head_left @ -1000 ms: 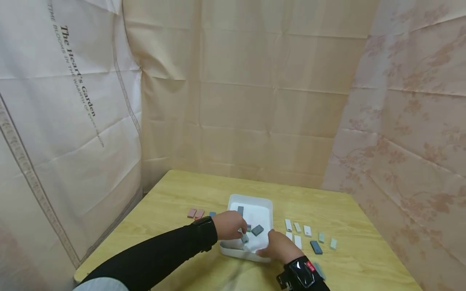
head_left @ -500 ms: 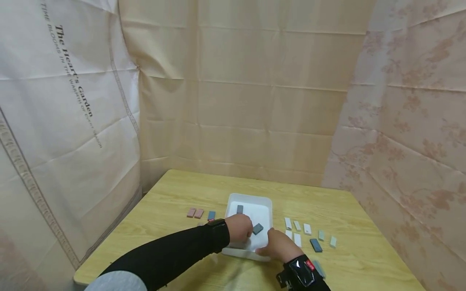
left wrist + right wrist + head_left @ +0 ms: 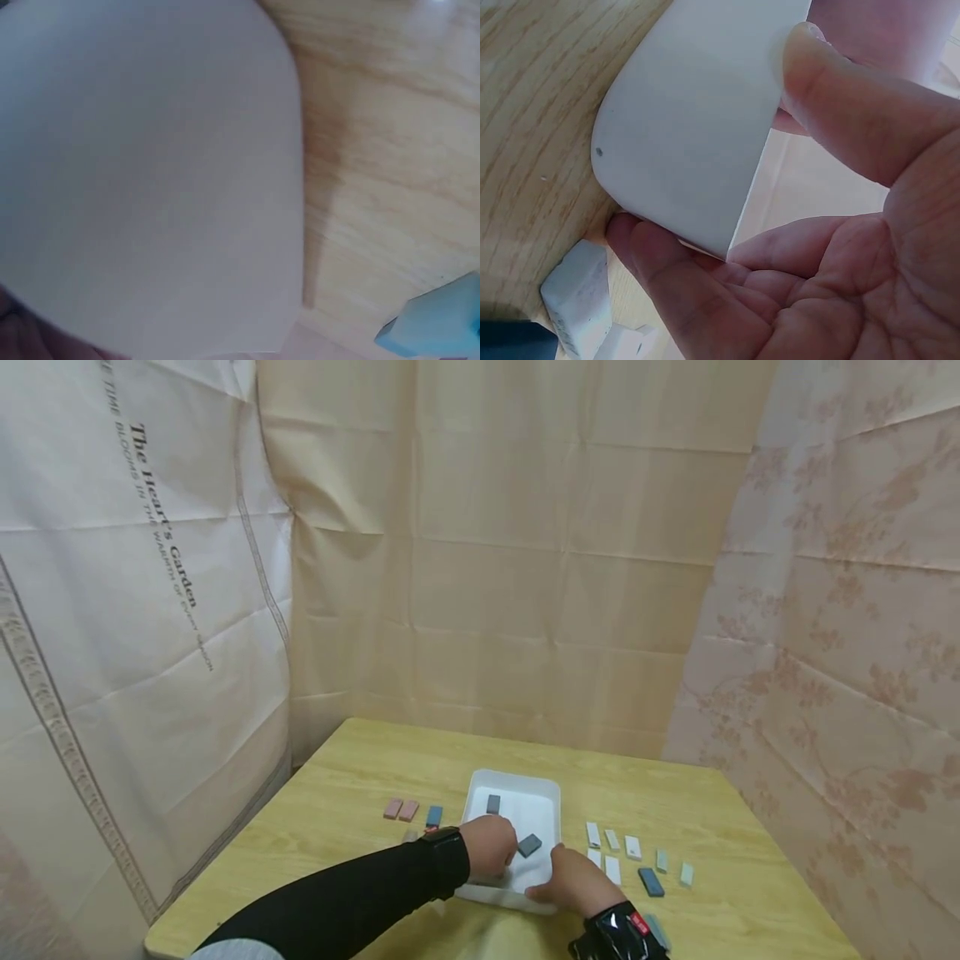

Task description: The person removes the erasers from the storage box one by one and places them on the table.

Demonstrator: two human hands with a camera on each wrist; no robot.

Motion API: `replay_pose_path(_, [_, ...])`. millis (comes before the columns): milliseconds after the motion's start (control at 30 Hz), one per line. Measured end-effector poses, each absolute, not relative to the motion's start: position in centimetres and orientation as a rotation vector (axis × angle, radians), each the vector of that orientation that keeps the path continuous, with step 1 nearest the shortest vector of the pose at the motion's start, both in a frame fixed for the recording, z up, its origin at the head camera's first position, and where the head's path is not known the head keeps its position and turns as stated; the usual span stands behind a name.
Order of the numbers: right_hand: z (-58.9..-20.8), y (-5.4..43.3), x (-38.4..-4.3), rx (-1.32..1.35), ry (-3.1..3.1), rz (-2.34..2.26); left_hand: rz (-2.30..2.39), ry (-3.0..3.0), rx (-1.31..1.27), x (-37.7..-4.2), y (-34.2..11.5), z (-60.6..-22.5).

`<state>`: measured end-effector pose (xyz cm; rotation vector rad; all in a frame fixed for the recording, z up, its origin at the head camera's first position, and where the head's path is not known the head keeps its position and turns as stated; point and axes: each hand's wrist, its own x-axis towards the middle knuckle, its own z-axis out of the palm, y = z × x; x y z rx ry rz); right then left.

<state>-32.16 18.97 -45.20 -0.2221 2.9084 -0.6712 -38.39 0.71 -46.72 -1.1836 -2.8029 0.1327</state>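
Note:
A white tray (image 3: 534,810) lies on the table, with one grey block (image 3: 530,845) and another dark grey block (image 3: 492,804) on its floor. My left hand (image 3: 487,846) reaches down into the tray's near left part, fingertips hidden behind the hand. In the left wrist view the tray's outer wall (image 3: 157,180) covers most of the picture, and whatever those fingers touch is out of sight. My right hand (image 3: 573,883) grips the tray's near right corner. In the right wrist view the right thumb (image 3: 855,105) lies along the rim while the fingers (image 3: 697,292) curl around the corner outside.
Right of the tray lie several white blocks (image 3: 612,870), pale green blocks (image 3: 686,874) and a dark blue block (image 3: 651,882). To the left are pink blocks (image 3: 393,808) and a blue block (image 3: 434,816). Curtains (image 3: 480,568) hang behind the wooden table (image 3: 750,893).
My left hand has moved slightly right and deeper over the tray, covering the small blocks that showed beneath its fingers a second ago. The right hand keeps its grip on the corner.

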Motion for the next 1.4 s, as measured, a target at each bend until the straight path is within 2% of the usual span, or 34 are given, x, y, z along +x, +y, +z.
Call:
replay_pose_path(167, [-45.1, 18.9, -32.0, -0.197, 2.898, -0.657, 0.077, -2.824, -1.233, -39.1, 0.2, -47.3])
replay_pose_path(633, [-44.6, 19.1, -32.5, -0.232, 2.894, -0.674, -0.189, -2.773, -1.214, -40.2, -4.6, -43.3])
replay_pose_path(1100, [-45.2, 19.3, -32.4, -0.208, 2.871, -0.686, -0.220, -2.769, -1.216, -40.5, -10.0, -43.2])
replay_pose_path(1400, [-45.0, 19.1, -32.3, -0.207, 2.881, -0.673, -0.244, -2.895, -1.067, -40.2, -14.2, -43.7])
